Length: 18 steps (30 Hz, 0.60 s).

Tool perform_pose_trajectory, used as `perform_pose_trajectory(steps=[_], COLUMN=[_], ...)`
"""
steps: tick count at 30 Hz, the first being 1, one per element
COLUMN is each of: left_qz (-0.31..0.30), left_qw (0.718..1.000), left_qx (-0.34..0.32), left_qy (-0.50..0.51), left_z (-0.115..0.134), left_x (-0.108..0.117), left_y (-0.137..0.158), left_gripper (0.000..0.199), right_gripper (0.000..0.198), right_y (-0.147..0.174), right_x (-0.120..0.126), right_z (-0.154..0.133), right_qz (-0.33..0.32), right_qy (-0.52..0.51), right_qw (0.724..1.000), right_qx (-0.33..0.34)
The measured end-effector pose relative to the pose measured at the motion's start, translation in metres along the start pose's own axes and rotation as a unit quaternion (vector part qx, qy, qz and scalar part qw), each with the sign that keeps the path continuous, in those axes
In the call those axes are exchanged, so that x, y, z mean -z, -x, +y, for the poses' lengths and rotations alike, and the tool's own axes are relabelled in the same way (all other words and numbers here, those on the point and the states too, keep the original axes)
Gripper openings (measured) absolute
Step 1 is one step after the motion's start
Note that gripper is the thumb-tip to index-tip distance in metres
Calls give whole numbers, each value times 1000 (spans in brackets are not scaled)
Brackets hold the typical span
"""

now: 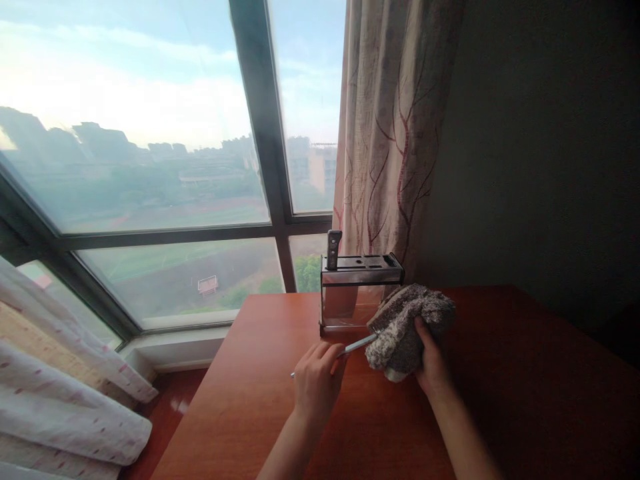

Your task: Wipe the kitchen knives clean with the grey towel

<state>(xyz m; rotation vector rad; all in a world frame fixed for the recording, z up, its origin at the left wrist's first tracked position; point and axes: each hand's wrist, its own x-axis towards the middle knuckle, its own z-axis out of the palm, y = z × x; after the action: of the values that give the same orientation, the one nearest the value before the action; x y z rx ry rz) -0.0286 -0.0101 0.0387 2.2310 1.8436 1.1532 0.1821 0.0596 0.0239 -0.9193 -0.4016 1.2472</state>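
My left hand is closed around a slim silver-grey metal utensil, held at a slant above the table. Its near end sticks out to the left of my fingers, and its far end meets a fluffy grey-and-white cloth. Whether that end goes into the folds or only touches them, I cannot tell, and its exact kind is unclear. My right hand grips the bunched cloth from the right, thumb on top. Just behind the cloth stands a see-through knife block with a slotted metal top; one riveted dark handle rises from its left end.
The reddish-brown wooden table spreads under both hands. Beyond its back edge are large framed windows and a patterned curtain. Another pale curtain hangs at the left, and a dark wall is at the right.
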Motion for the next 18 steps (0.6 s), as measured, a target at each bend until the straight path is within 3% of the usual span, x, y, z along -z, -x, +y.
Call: perform_pose_trajectory(steps=[2, 5, 13, 15, 18], left_qz=[18, -4, -136, -184, -265], left_qw=[998, 997, 989, 970, 899], left_qx=[-35, -37, 27, 65, 149], left_qy=[-48, -73, 59, 144, 315], left_z=[3, 5, -3, -2, 1], left_x=[1, 0, 2, -2, -10], left_y=[2, 3, -4, -5, -3], left_gripper=[18, 22, 35, 39, 48], right_gripper=[56, 54, 46, 48, 55], right_y=[-1, -2, 2, 2, 3], right_x=[-2, -3, 5, 8, 12], right_z=[1, 0, -10, -10, -11], right_qz=[14, 35, -39, -52, -71], right_qy=[31, 61, -6, -12, -21], right_qw=[999, 997, 995, 994, 993], right_qx=[23, 33, -89, -94, -91])
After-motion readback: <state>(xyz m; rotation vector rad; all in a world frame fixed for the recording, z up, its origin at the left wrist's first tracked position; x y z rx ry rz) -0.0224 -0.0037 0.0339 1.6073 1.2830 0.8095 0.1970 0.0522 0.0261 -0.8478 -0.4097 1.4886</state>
